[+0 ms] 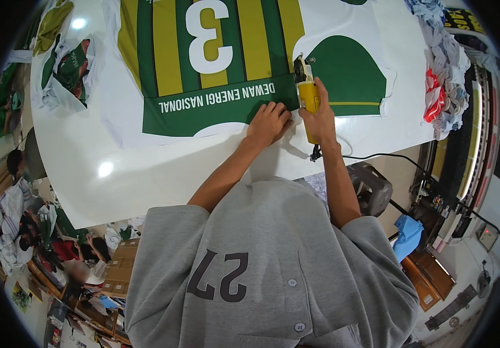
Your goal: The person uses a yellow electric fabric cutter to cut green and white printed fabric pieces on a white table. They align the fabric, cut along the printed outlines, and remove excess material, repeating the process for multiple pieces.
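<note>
My right hand (318, 122) is wrapped round a yellow electric cutting tool (308, 94), its metal head at the cut between two printed fabric pieces. My left hand (270, 123) rests with slightly bent, parted fingertips on the lower green band of the striped jersey panel (241, 69), just left of the tool; I see nothing held in it. The panel carries white printing on green and olive stripes. A green piece with a thin yellow band (351, 75) lies to the right on white backing. The tool's black cord trails off toward the right.
White table (87, 168); fabric scraps (67, 72) at left, heaped scraps (441, 69) at right. Co-workers (79, 261) sit among cloth and cardboard (119, 267) at lower left. A grey plastic stool (372, 191) stands by the table's near right edge, beside a long machine (464, 156).
</note>
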Demonstrator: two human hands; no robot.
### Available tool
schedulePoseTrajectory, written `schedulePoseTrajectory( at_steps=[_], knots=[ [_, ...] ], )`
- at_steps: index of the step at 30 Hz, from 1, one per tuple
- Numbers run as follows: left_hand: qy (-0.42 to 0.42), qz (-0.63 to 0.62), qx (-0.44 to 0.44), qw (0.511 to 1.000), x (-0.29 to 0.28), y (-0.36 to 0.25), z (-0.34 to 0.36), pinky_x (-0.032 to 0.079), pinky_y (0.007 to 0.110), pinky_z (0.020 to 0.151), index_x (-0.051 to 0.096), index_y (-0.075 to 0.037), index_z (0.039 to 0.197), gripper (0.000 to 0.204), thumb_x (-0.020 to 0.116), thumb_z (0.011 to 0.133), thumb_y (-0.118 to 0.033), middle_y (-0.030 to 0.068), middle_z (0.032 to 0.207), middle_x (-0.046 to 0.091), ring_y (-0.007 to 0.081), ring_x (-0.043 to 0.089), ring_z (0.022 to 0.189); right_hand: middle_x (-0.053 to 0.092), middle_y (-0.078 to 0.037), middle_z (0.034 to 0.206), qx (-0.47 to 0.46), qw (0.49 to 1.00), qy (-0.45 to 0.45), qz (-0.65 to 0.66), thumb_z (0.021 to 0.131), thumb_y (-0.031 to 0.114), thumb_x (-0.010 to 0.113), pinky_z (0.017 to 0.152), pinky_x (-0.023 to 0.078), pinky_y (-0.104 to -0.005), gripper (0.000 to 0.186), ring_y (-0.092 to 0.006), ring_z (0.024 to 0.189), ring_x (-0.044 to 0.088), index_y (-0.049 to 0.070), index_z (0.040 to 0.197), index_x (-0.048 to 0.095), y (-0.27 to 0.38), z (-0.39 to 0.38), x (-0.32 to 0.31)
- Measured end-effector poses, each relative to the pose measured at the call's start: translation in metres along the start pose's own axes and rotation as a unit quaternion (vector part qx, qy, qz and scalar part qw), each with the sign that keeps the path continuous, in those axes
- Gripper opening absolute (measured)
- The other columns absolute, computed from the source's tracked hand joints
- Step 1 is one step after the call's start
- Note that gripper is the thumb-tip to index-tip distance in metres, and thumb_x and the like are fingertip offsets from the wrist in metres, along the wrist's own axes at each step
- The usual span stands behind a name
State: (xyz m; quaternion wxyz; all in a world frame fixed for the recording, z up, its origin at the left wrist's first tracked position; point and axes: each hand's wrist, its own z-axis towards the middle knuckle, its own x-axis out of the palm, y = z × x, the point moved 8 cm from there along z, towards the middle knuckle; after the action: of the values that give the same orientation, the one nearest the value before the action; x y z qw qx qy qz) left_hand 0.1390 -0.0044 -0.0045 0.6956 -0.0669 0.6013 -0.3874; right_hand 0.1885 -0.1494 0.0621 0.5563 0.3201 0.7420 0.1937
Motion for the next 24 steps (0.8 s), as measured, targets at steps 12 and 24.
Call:
schedulePoseTrajectory(
  at_steps=[12, 24],
  knots=[
    [0.001, -0.047, -0.016, 0.999, 0.002, 0.004, -0.001, 0.05, 0.044, 0.095, 0.075, -0.011, 0.109, 0.018, 0.074, 0.102, -0.027, 0.0081, 0.11, 0.064, 0.0293, 0.061, 0.107, 0.069, -0.026, 0.142, -0.003, 0.999, -0.051, 0.006, 0.087, 0.01, 0.077, 0.096, 0.061, -0.0478, 0.1, -0.044, 0.113, 0.075, 0.025, 0.174, 0.03, 0.023, 0.046, 0.009],
    [-0.022, -0.051, -0.005, 0.998, -0.001, 0.005, -0.003, 0.049, 0.043, 0.092, 0.073, -0.011, 0.106, 0.017, 0.075, 0.099, -0.026, 0.007, 0.108, 0.063, 0.0282, 0.06, 0.104, 0.067, -0.024, 0.145, 0.026, 0.994, -0.109, 0.002, 0.086, 0.014, 0.081, 0.102, 0.06, -0.0455, 0.1, -0.0389, 0.117, 0.074, 0.019, 0.174, 0.032, 0.032, 0.092, 0.007]
  ],
)
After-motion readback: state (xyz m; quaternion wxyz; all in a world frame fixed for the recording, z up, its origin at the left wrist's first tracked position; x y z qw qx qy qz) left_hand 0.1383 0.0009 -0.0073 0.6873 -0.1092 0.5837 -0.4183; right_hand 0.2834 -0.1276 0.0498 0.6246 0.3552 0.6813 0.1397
